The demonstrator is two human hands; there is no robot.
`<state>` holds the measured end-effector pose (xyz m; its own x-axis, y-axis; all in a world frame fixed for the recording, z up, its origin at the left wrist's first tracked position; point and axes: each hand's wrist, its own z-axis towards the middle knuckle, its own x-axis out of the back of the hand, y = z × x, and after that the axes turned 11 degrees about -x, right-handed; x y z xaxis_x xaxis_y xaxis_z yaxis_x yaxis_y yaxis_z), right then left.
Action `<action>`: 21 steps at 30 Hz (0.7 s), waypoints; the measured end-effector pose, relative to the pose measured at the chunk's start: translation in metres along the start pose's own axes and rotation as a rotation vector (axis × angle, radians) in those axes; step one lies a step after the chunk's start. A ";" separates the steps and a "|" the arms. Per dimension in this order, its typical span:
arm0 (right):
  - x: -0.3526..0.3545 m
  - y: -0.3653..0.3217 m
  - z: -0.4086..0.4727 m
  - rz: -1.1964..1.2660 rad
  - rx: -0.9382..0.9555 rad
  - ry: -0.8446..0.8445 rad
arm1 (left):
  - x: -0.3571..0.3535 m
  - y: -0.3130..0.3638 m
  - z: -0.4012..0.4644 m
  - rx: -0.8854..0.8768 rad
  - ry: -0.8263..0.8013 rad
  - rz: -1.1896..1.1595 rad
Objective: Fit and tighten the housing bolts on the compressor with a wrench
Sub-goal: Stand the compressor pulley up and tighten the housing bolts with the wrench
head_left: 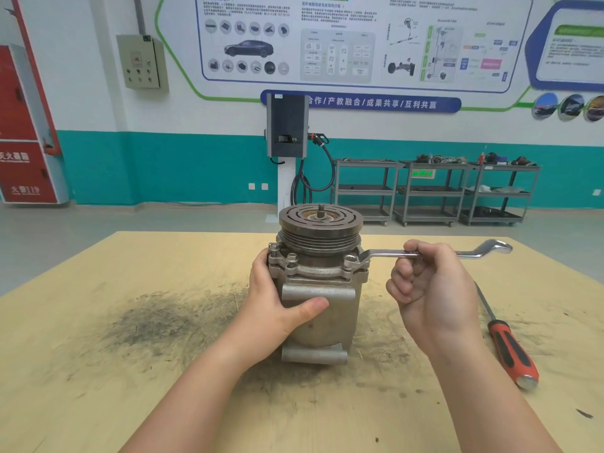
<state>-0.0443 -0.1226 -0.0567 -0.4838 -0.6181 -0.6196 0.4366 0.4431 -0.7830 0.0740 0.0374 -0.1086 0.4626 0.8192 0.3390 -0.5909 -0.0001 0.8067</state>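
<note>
The left hand [277, 305] grips the compressor [320, 282] standing on the table [130, 371]. The right hand [431, 289] grasps the wrench [385, 255], its ring on a bolt [350, 259].

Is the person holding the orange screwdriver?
No, the screwdriver lies alone on the table, while the right hand holds the wrench and the left hand grips the compressor.

left hand [277, 302] clasps the compressor [322, 289]; right hand [431, 286] curls round the wrench [425, 254].
</note>
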 end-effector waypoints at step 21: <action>0.000 0.017 0.003 0.100 0.120 -0.030 | 0.001 -0.004 0.000 0.019 -0.013 0.019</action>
<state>-0.0344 -0.1175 -0.0701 -0.4114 -0.5946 -0.6908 0.5701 0.4235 -0.7040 0.0769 0.0381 -0.1109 0.4599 0.8115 0.3606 -0.5875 -0.0265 0.8088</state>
